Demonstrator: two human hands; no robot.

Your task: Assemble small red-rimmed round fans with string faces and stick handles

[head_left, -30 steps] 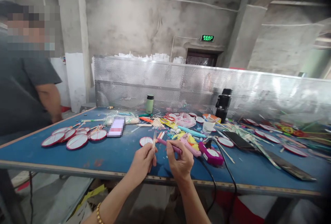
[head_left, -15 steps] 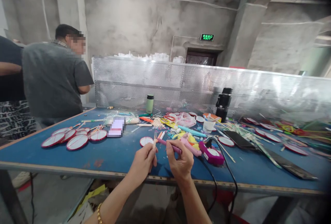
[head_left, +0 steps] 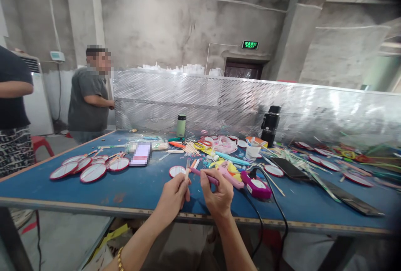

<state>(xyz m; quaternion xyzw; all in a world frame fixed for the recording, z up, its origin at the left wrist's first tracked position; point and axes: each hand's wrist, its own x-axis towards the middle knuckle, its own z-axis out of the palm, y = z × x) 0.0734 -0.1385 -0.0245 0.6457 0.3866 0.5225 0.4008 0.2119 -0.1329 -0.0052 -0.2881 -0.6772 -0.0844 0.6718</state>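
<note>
My left hand is closed on a flat wooden craft stick, held upright between thumb and fingers above the table's front edge. Pinched in my right hand is a purple pen, its tip pointing left toward the stick. The tip is close to the stick; I cannot tell whether they touch. A round white disc with a red rim lies just behind my left hand. Beside my right hand are a pink tool with a handle and a purple power block with a black plug in it.
Several red-rimmed discs lie at the left near a phone. Craft sticks, a white cup, a green bottle and a black flask stand or lie behind. A black cable hangs over the front edge.
The person in grey at the left has moved farther off and a little to the right, along the panel's end. My hands, the stick and the pen look almost unmoved.
</note>
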